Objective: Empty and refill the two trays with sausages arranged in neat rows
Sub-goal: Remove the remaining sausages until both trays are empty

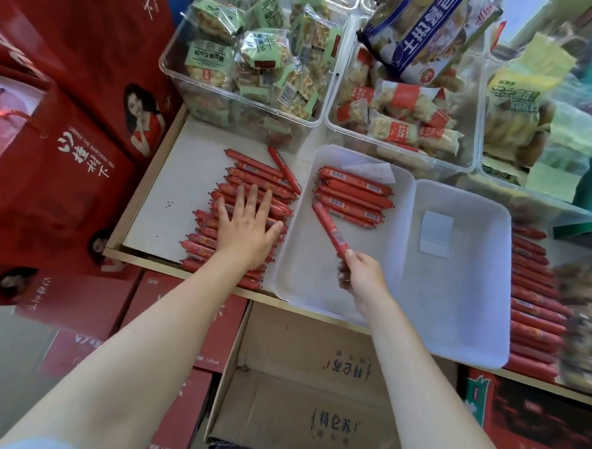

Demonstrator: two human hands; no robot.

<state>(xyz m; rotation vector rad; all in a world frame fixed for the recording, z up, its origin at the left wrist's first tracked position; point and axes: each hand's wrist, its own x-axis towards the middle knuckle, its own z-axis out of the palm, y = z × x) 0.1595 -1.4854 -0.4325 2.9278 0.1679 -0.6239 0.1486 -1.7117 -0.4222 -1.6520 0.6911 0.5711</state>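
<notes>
Left hand (pixel 246 228): flat, fingers spread, pressing loose sausage pile (pixel 240 221) on shelf (pixel 174 170). Right hand (pixel 360 272): gripping one sausage (pixel 330 231) above left tray (pixel 305 286), near started row (pixel 352 196). Risks: skewed placement disturbing row; pile rolling once pressure lifts.

Glossy film is seen on the red tube-shaped sausages (pixel 352 196); smooth translucent plastic on the white rectangular trays (pixel 455 301); matt cardboard on the brown box (pixel 296 379).

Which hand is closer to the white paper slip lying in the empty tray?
Right. The right hand, holding a sausage over the left tray, sits just left of the slip; the left hand rests on the loose sausage pile, farther left.
</notes>
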